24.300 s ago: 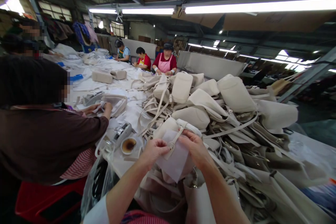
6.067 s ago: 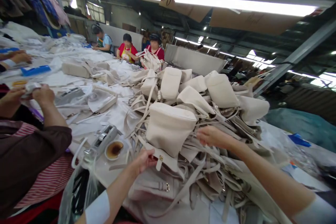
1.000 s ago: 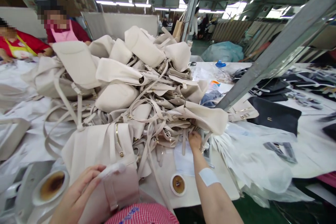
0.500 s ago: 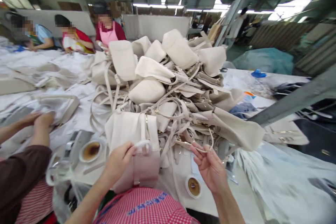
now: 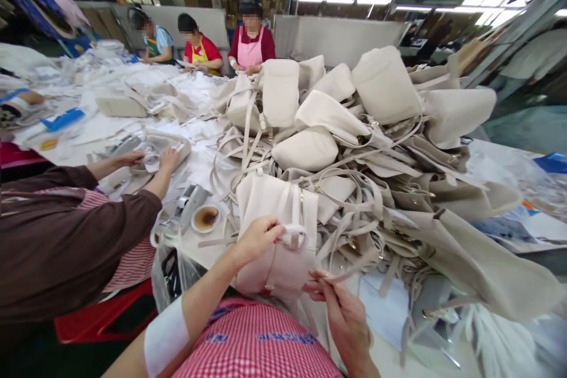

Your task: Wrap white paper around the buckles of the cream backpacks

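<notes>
Before me a cream leather bag [image 5: 261, 204] leans upright against a heap of similar bags, its lower part near my checked apron. My left hand [image 5: 261, 237] is closed at the bag's front, pinching a whitish strip [image 5: 293, 229], perhaps a strap end or a cloth. To the right of the bag, my right hand [image 5: 343, 310] has its thumb and fingers pinched on a narrow beige strap [image 5: 357, 264], which slants up toward the heap. Where that strap is joined cannot be made out.
A heap of bags [image 5: 305, 147] fills the table's middle. At left are a bowl of brown liquid [image 5: 206, 218] and a co-worker's sleeve [image 5: 88, 236]. Paper [image 5: 384, 307] lies at right, near clear plastic [image 5: 434, 339]. Several people work beyond the table.
The view has swung left, so the scene sits further right. My right hand has come closer to the bag and lower, covering where a second bowl stood. My left hand stays on the whitish strip.
</notes>
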{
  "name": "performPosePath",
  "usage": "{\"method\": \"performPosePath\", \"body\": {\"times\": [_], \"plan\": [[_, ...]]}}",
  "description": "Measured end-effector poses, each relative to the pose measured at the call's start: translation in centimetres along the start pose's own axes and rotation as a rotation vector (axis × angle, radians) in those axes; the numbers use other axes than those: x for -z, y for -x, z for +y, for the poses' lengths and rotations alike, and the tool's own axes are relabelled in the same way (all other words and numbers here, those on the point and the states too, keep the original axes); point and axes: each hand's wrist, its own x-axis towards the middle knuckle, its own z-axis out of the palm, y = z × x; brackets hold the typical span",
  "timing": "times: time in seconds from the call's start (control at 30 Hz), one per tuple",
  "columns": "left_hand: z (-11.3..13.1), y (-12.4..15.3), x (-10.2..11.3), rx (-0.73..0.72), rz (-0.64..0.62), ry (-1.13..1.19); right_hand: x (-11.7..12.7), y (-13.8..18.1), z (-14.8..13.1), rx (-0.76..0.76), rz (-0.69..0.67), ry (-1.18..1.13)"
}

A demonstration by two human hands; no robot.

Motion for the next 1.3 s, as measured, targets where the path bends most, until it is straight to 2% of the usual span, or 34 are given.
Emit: {"method": "performPosePath", "body": {"times": [0.1,0.17,0.3,0.4,0.47,0.57,0.67,0.8,0.9,0.97,1.03,1.1,1.2,1.3], "plan": [[-0.3,0.1,0.3,0.05,-0.044,0.106,-0.1,-1.1,-1.1,0.141,-0.052,0.253],[-0.3,0.2,0.5,0.072,-0.066,0.163,-0.5,-1.6,-2.3,0.08,-0.023,0.211],[-0.3,0.4,0.7,0.071,-0.043,0.193,-2.1,-1.5,-2.5,-0.329,0.147,-0.381],[-0.4,0.5,0.5,0.084,-0.004,0.22,-3.2,-1.1,-0.5,-0.572,0.291,-0.757],[-0.6,0.8,0.3,0.101,0.026,0.246,-3.7,-0.8,1.1,-0.683,0.312,-0.936],[-1.2,1.3,-0.2,0.077,0.05,0.22,-4.7,-0.8,2.4,-0.769,0.335,-1.179],[-1.9,1.7,-0.7,0.027,0.066,0.154,-6.2,-1.7,2.1,-0.821,0.364,-1.344],[-2.0,1.7,-1.2,0.006,0.048,0.149,-7.9,-2.8,1.4,-0.768,0.248,-1.429],[-1.3,1.4,-1.1,0.002,0.051,0.248,-7.8,-2.1,1.5,-0.657,0.123,-1.305],[-1.0,1.3,-1.1,0.024,0.064,0.332,-7.0,-0.7,1.5,-0.532,0.103,-1.121],[-0.9,1.4,-1.3,0.056,0.093,0.423,-5.9,0.9,1.0,-0.378,0.138,-0.825],[-1.1,1.5,-1.8,0.078,0.126,0.521,-5.0,2.1,-0.1,-0.186,0.088,-0.416],[-1.4,1.9,-2.8,0.06,0.144,0.603,-4.5,2.2,-2.3,0.123,-0.207,0.165],[-1.5,2.3,-3.3,0.015,0.106,0.652,-5.0,0.8,-3.9,0.259,-0.412,0.403]]}}
